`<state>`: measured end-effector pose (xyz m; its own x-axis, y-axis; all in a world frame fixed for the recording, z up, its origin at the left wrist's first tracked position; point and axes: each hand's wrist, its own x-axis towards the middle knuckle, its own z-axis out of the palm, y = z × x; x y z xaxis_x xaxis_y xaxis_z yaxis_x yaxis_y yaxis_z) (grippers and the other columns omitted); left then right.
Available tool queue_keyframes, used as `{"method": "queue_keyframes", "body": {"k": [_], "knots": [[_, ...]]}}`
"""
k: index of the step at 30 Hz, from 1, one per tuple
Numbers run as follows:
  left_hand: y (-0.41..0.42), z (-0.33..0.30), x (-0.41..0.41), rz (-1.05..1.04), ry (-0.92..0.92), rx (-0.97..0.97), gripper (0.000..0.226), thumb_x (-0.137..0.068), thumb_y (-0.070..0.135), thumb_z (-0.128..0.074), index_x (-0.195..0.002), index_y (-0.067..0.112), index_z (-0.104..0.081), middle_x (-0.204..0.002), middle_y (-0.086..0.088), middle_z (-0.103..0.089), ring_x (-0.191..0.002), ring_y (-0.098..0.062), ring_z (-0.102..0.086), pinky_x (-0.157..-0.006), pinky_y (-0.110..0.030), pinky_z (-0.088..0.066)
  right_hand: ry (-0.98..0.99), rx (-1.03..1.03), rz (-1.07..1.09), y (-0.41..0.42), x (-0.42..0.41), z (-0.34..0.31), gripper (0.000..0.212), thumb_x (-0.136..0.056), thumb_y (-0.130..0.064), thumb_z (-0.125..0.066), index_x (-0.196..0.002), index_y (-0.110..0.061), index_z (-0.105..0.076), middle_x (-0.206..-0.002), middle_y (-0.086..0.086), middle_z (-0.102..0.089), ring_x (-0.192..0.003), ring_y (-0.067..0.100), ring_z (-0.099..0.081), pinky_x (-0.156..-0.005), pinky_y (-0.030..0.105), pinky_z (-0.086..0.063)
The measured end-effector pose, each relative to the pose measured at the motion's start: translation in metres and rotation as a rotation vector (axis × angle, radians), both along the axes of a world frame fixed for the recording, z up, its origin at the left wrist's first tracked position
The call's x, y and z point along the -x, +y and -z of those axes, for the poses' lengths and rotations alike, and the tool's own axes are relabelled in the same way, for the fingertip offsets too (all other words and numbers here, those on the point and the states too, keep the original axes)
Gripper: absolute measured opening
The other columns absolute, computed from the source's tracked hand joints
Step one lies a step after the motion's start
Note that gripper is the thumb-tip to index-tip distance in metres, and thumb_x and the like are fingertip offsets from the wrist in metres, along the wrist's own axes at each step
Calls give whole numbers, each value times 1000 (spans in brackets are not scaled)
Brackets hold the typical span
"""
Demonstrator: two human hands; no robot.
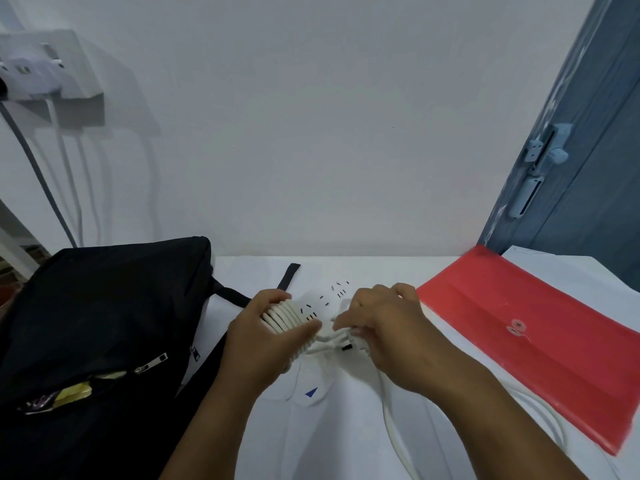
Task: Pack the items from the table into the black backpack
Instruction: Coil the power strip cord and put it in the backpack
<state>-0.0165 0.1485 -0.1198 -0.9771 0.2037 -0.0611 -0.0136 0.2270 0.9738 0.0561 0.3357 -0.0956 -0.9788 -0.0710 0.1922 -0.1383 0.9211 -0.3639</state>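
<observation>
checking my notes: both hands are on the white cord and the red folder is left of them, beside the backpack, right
Not quite. The head view shows both hands, left and right, on the cord, but the folder lies right of them; the backpack is on the left.

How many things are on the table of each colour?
Black: 1, the backpack
Red: 1, the folder
White: 1, the power strip with its cord, held by the left hand and right hand
Total: 3
</observation>
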Motion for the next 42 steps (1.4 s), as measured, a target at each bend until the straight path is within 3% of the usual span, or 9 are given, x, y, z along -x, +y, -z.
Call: {"method": "queue_keyframes", "body": {"k": [8, 12, 16, 21, 26, 28, 33, 38, 42], "knots": [[-13, -15, 3, 310, 52, 227, 67, -54, 25, -99, -109, 37, -64, -92, 5, -62, -66, -13, -66, -51, -25, -53, 153, 193, -11, -5, 4, 0, 26, -87, -12, -64, -97, -36, -69, -91, -18, -63, -93, 3, -49, -100, 24, -20], [-10, -17, 2, 334, 28, 217, 74, -46, 27, -101, -110, 39, -66, -97, -1, -63, -68, -16, -63, -51, -28, -53, 190, 269, -33, -11, 7, -4, 24, -81, -7, -67, -88, -31, -69, -87, -21, -67, -88, 3, -57, -90, 25, -42], [-2, -18, -3, 256, 50, 199, 63, -49, 31, -100, -101, 35, -67, -87, -6, -64, -60, -19, -63, -47, -25, -49, 235, 349, -11, -15, 10, -4, 24, -82, -4, -66, -87, -28, -71, -84, -21, -65, -85, 3, -57, -75, 23, -49], [-1, -22, -5, 127, 38, 81, 41, -57, 20, -96, -90, 24, -72, -78, -13, -65, -54, -21, -61, -43, -27, -46, 370, 395, 74, 1, 16, 0, 17, -84, -10, -75, -93, -23, -71, -93, -13, -65, -89, 8, -58, -78, 22, -47], [-11, -32, -3, 194, -42, -56, 23, -68, 1, -86, -83, 12, -72, -74, -18, -71, -60, -27, -71, -41, -21, -44, 185, 503, 202, 27, 14, 6, 13, -82, -44, -75, -79, -32, -73, -83, -13, -69, -77, 10, -60, -71, 31, -51], [-15, -32, 1, 270, -58, -26, 23, -66, 6, -88, -83, 11, -73, -75, -20, -70, -65, -27, -70, -47, -24, -50, 191, 554, 152, 26, 14, 4, 20, -85, -42, -73, -75, -25, -73, -71, -3, -66, -66, 16, -57, -65, 42, -50], [-21, -31, 6, 505, -121, 58, 45, -54, 24, -87, -94, 9, -73, -92, -26, -66, -78, -28, -67, -75, -45, -57, 318, 548, 145, 22, 23, -1, 9, -88, -26, -74, -81, -31, -74, -74, -5, -65, -68, 18, -58, -63, 35, -49], [-22, -25, 8, 537, -137, -49, 47, -50, 23, -84, -96, 12, -76, -87, -16, -71, -82, -30, -68, -75, -47, -57, 13, 1002, 174, 20, 31, -7, 11, -78, -16, -83, -82, -26, -79, -71, -5, -67, -57, 18, -55, -60, 31, -47], [-23, -17, 8, 572, -182, -298, 41, -50, 21, -76, -91, 13, -76, -81, -11, -68, -72, -24, -66, -59, -32, -52, -303, 1357, 118, 30, 28, 1, 12, -77, -9, -81, -86, -14, -74, -77, 8, -69, -64, 22, -60, -63, 31, -46]]}}
